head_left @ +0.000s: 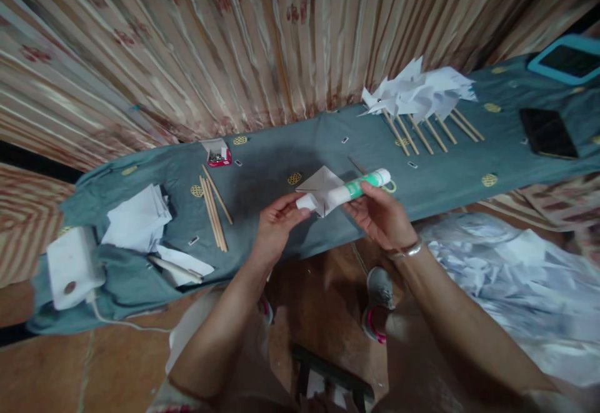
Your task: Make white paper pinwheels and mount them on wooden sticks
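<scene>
Tube (360, 187) in right grip (385, 218), cap (306, 202) in left (276, 223)

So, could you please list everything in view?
Curtain: one, patterned beige, back
Tablecloth: one, teal, centre
Folded paper: one, white, centre
Tube: one, white-green, centre
Cap: one, white, centre
Thin stick: one, brown, centre
Loose sticks: about four, tan, left
Pinwheels: several, white, back right
Box: one, red, back left
Paper stack: one, white, left
Unclear item: one, white, left
Corded device: one, white, left
Phone: one, black, right
Tablet: one, blue, right
Paper-filled bag: one, clear, right
Stool: one, dark, bottom
Bracelet: one, silver, right wrist
Shoes: two, grey, floor
Left grip: one, bare, holding cap
Right grip: one, bare, holding tube
</scene>
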`<action>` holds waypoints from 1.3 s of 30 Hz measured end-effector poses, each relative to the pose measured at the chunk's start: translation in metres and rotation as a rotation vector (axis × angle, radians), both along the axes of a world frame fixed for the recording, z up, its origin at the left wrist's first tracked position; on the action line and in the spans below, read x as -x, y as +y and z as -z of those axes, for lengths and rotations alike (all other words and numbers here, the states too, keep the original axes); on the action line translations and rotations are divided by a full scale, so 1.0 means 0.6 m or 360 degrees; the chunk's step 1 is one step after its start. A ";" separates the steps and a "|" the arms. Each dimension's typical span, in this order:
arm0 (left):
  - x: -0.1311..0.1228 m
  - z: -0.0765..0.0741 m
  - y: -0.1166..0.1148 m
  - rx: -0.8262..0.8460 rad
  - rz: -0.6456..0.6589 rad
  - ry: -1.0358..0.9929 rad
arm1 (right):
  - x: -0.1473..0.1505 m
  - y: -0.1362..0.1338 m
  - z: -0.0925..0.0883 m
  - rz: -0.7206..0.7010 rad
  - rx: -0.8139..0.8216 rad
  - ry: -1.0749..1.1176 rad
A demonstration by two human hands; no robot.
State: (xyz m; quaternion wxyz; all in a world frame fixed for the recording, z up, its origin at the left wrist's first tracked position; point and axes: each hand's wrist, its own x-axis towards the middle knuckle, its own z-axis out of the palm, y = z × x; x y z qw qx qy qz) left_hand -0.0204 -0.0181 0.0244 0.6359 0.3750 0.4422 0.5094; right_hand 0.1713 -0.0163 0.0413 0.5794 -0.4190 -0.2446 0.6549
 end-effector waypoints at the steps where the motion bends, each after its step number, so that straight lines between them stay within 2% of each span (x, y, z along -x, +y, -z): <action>1: -0.005 -0.001 -0.003 0.0026 0.0017 -0.0039 | 0.002 0.000 0.000 -0.0001 0.0008 0.0042; 20: -0.025 0.002 0.002 0.0024 0.0033 -0.0040 | 0.006 0.002 0.004 -0.0067 -0.0075 -0.0053; 31: -0.022 0.012 0.005 -0.0145 0.0018 0.0113 | 0.008 0.000 0.008 -0.0063 -0.0102 -0.0058; 39: -0.018 0.011 0.002 -0.0274 -0.0098 0.0196 | 0.025 0.000 0.017 -0.0155 -0.0089 -0.0082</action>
